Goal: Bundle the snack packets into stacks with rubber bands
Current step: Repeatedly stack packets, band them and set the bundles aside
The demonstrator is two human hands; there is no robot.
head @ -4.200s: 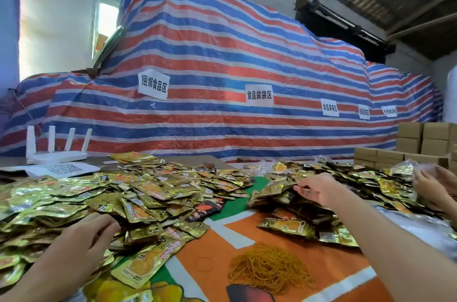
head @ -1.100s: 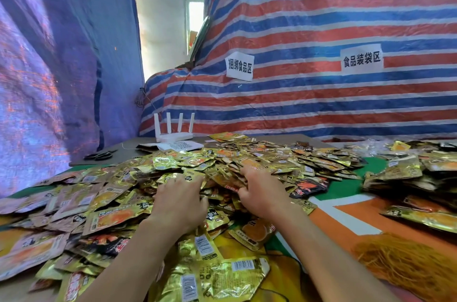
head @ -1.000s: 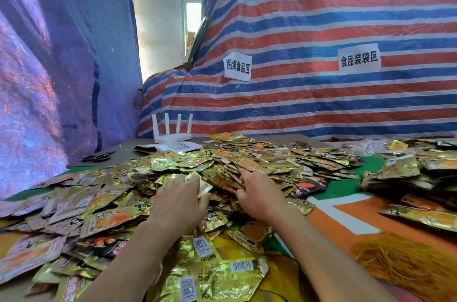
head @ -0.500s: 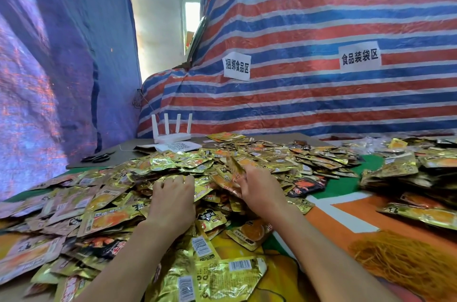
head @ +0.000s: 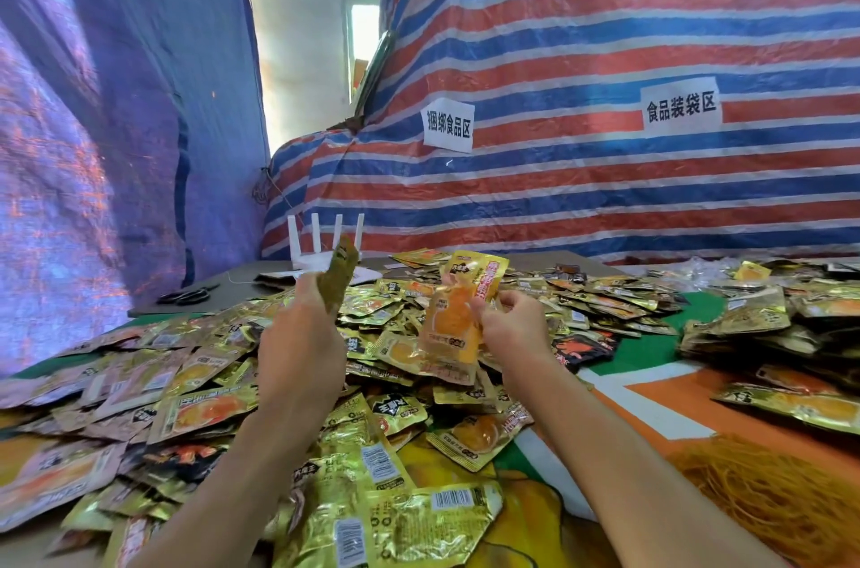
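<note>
A big heap of gold snack packets (head: pixel 195 400) covers the table in front of me. My left hand (head: pixel 300 344) is raised above the heap and grips one packet (head: pixel 339 276) edge-on, pointing up. My right hand (head: pixel 509 328) holds up another gold packet with an orange picture (head: pixel 453 311), pinched at its right side. A tangle of orange rubber bands (head: pixel 772 493) lies at the lower right on the orange mat. A second pile of packets (head: pixel 763 321) sits at the right.
A white router with four antennas (head: pixel 321 251) stands at the back of the table, black scissors (head: pixel 186 295) to its left. A striped tarpaulin with paper labels (head: pixel 605 148) rises behind the table; a blue tarpaulin (head: pixel 93 148) hangs on the left.
Both hands were pressed into the heap; now each has lifted a packet clear of it, the left one upright, the right one facing me.
</note>
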